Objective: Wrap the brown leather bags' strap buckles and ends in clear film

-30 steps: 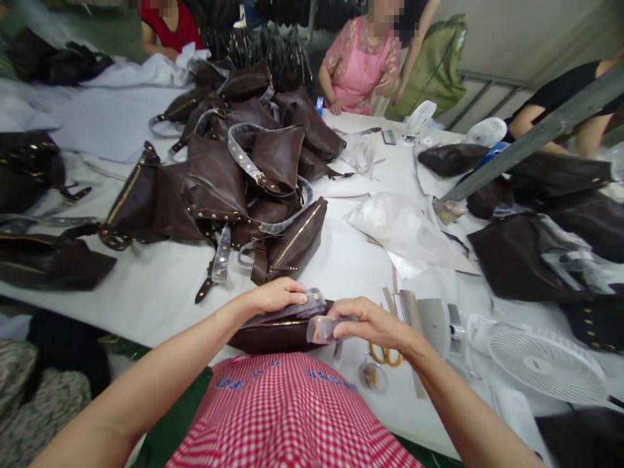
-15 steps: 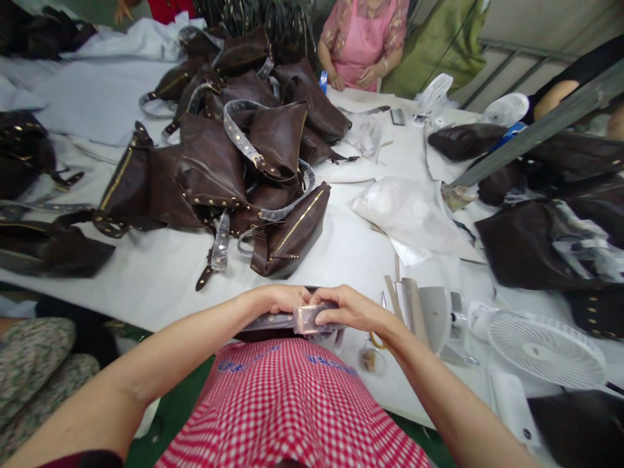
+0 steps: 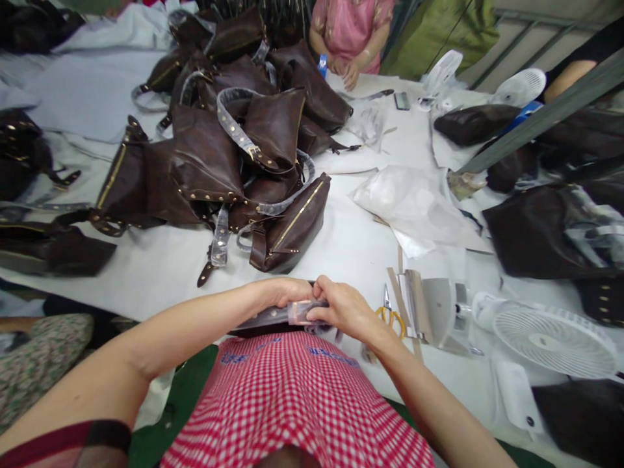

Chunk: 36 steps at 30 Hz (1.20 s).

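At the table's front edge, close to my checked apron [image 3: 297, 390], both hands meet on a dark bag strap [image 3: 266, 318] wrapped in clear plastic. My left hand [image 3: 292, 292] is closed at the strap's far side, its fingertips partly hidden by the other hand. My right hand [image 3: 338, 305] pinches the plastic-wrapped strap between thumb and fingers, beside a shiny, paler wrapped section [image 3: 298, 313]. Dark material below the strap is mostly hidden. Just ahead lies a brown leather bag [image 3: 297, 227] with a gold zip.
A pile of brown bags [image 3: 209, 153] covers the table's left and middle. Right of my hands lie yellow-handled scissors [image 3: 391, 318], card strips [image 3: 409, 299] and a white fan [image 3: 550, 338]. A white plastic bag [image 3: 404, 201] lies beyond. A person in a pink apron [image 3: 348, 32] stands across.
My hands stay on the strap, and my right hand's fingers have shifted slightly. The view has moved a little, and the scissors show more fully. The person opposite has moved their hands.
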Motion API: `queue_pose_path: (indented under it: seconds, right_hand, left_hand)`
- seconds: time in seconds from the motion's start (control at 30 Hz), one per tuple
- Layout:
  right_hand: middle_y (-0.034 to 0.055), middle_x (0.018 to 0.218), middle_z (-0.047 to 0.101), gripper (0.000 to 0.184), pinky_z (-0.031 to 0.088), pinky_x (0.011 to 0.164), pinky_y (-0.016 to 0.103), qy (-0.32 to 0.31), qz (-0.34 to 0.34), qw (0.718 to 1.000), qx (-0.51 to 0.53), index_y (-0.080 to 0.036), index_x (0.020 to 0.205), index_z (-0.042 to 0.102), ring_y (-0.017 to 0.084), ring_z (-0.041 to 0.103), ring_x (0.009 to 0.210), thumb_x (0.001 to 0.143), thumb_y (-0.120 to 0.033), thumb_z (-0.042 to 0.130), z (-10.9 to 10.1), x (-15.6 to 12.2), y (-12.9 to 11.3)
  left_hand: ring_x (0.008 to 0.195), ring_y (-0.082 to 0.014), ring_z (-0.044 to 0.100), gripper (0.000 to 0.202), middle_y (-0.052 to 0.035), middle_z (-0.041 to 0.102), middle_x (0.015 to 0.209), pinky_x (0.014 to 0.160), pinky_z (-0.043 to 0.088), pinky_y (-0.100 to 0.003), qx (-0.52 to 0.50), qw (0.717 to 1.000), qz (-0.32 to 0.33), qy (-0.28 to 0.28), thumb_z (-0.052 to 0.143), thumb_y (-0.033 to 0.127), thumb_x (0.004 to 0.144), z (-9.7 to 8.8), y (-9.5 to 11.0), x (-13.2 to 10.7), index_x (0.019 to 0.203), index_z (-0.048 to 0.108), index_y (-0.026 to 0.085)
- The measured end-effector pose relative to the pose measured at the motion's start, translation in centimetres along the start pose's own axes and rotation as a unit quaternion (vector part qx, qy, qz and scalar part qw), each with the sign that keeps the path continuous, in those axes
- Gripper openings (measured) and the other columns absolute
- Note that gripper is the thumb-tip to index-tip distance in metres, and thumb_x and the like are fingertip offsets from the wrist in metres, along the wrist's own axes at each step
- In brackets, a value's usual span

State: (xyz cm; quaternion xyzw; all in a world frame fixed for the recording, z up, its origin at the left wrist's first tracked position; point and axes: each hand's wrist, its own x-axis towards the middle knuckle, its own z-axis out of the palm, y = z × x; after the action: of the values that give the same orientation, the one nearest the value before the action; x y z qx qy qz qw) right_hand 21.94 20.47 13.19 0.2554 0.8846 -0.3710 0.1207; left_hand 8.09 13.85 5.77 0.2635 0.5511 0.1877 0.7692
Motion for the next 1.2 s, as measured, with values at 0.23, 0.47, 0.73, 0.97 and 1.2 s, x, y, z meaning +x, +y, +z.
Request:
queue_pose_path:
  seconds: [0.23,0.47,0.73,0.97,1.2]
  right_hand:
    - [-0.0003,0.071,0.058,0.021,0.034,0.06,0.026,0.174,-0.082,0.981,-0.008,-0.02,0.08,0.051,0.016,0.052,0.065,0.08,-0.029,0.07,3.0,-1.0,0.4]
    - [0.0066,0.087,0.061,0.019,0.045,0.084,0.04,0.277,-0.187,0.942,-0.019,-0.018,0.082,0.057,0.021,0.055,0.087,0.089,-0.036,0.058,5.1,-1.3,2.5]
    - [0.0148,0.129,0.057,0.039,0.025,0.111,0.062,0.203,-0.334,0.919,-0.043,-0.018,0.132,0.047,0.026,0.046,0.127,0.094,-0.025,0.05,5.0,-2.4,6.0]
    - [0.0138,0.127,0.059,0.037,0.049,0.093,0.045,0.269,-0.347,0.899,0.007,-0.023,0.128,0.054,0.022,0.054,0.116,0.092,-0.014,0.051,5.6,-2.2,5.7]
    - [0.014,0.126,0.061,0.03,0.049,0.092,0.047,0.285,-0.351,0.892,0.016,-0.022,0.122,0.06,0.023,0.055,0.116,0.093,-0.02,0.052,6.3,-2.0,5.6]
  left_hand:
    - [0.037,-0.0103,0.045,0.013,0.0034,0.058,0.046,0.037,0.028,-0.021,-0.006,0.999,-0.006,0.051,0.056,0.009,0.058,-0.4,-0.5,-1.1,0.064,0.066,0.015]
    - [0.041,-0.0139,0.053,0.009,0.001,0.059,0.046,0.042,0.042,-0.023,-0.11,0.992,-0.029,0.051,0.055,0.011,0.055,0.3,-0.4,-0.3,0.06,0.062,0.014]
    - [0.05,-0.0137,0.06,0.019,-0.0037,0.067,0.058,0.056,0.051,-0.025,-0.204,0.978,-0.034,-0.004,0.059,0.01,0.052,0.5,-1.0,-0.4,0.069,0.067,0.009]
    - [0.054,-0.0165,0.064,0.022,-0.0093,0.072,0.064,0.057,0.053,-0.026,-0.248,0.961,-0.049,-0.109,0.055,0.007,0.055,0.1,-1.0,0.1,0.071,0.069,0.007]
    - [0.053,-0.0171,0.065,0.018,-0.01,0.07,0.06,0.056,0.052,-0.025,-0.27,0.956,-0.045,-0.106,0.055,0.006,0.057,0.1,-1.7,0.7,0.069,0.068,0.005]
